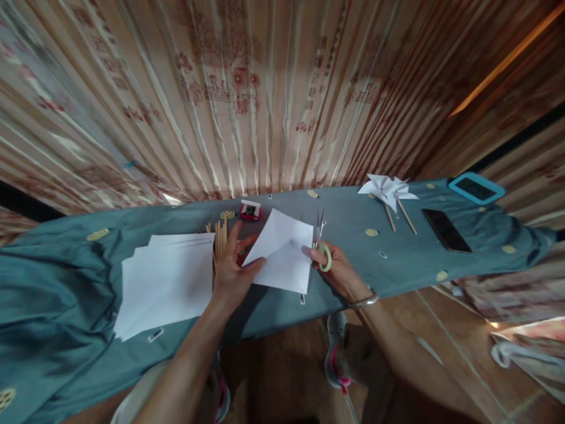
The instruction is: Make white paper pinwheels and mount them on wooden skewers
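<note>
I lose part of the scissors [326, 259] inside the right hand [339, 270]; the left hand [236, 272], on the white sheet [282, 247], blocks some of the sticks [220, 237] from me; near the far edge of the tabletop [344, 224], the red box's contents [251, 209] are too small to tell; the cloth [44, 282] runs off my view at left.

A long, cloth-covered blue-green table [348, 227] carries overlapping white paper sheets [170, 285] at left, thin tan sticks [220, 238] beside them, a small red box [251, 211] farther off. At right lie white paper pinwheels [385, 191], a flat black phone [445, 230], a blue-rimmed device [477, 188].
</note>
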Tool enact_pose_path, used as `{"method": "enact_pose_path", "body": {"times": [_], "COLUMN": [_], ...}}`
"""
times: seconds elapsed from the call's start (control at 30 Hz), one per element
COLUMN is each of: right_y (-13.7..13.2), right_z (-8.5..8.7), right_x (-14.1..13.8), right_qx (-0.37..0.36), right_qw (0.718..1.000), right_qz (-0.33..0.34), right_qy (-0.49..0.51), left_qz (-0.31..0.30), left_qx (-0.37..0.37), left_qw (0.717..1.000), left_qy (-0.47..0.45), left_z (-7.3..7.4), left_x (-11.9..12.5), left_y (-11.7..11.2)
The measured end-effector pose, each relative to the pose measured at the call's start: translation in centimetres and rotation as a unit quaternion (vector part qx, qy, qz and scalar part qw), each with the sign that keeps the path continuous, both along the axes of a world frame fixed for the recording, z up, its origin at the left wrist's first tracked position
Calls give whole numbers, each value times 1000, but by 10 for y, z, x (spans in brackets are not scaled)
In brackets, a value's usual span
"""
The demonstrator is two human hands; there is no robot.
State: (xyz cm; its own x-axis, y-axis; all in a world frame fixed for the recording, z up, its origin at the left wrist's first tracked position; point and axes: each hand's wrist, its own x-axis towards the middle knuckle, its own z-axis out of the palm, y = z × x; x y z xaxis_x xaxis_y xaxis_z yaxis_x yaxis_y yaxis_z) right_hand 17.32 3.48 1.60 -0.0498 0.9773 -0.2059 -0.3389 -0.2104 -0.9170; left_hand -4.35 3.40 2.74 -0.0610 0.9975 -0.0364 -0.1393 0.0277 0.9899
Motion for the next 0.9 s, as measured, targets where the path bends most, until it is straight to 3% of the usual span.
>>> {"method": "enact_pose_path", "body": {"times": [0.13,0.23,0.47,0.67,0.77,0.9], "right_y": [4,8,19,18,14,-2], "right_z": [1,6,13,6,4,4], "right_x": [-10,-11,-13,-26,-28,-17], "right_qx": [-3,-7,-13,-24,0,38], "right_qw": [1000,1000,994,995,999,996], "right_qz": [8,-21,-97,-77,-45,27], "right_qy": [7,18,45,57,9,-80], "left_qz": [21,42,-23,29,98,155], "left_qx": [-40,-82,-135,-162,-173,-123], "left_qw": [999,989,950,948,950,958], "left_qy": [-28,-113,-279,-273,-239,-209], "left_z": [0,3,5,4,7,14], "left_x": [1,3,10,20,17,3], "left_y": [0,-1,-6,-6,-3,3]}}
